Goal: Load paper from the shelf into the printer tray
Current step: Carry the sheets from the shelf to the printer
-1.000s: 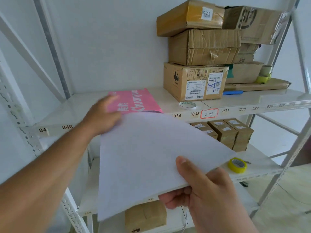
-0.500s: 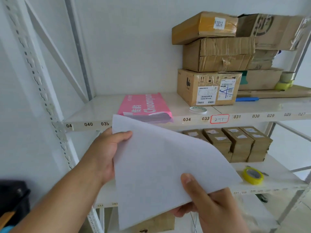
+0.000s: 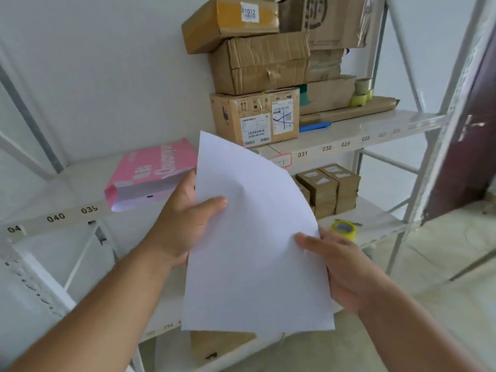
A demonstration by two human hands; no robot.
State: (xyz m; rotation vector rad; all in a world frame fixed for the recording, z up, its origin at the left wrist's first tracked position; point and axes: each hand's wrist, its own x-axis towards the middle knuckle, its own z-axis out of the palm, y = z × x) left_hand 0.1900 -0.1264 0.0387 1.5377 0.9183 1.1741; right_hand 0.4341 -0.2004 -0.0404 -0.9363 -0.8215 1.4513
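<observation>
A thin stack of white paper (image 3: 255,245) is held up in front of the shelf, tilted nearly upright. My left hand (image 3: 185,218) grips its left edge with the thumb across the front. My right hand (image 3: 341,267) grips its right edge, thumb on the front. An opened pink ream of paper (image 3: 150,173) lies on the white shelf (image 3: 67,183) behind my left hand, white sheets showing at its open end. No printer or tray is in view.
Stacked cardboard boxes (image 3: 255,73) fill the right part of the same shelf, with tape rolls (image 3: 362,92) and a blue pen (image 3: 314,127). On the shelf below are small brown boxes (image 3: 330,186) and a yellow tape roll (image 3: 344,230). Metal uprights (image 3: 440,146) frame the rack.
My left hand left the pink ream and took hold of the paper's left edge. The sheets swung from lying flat to nearly upright between both hands. The view shifted right.
</observation>
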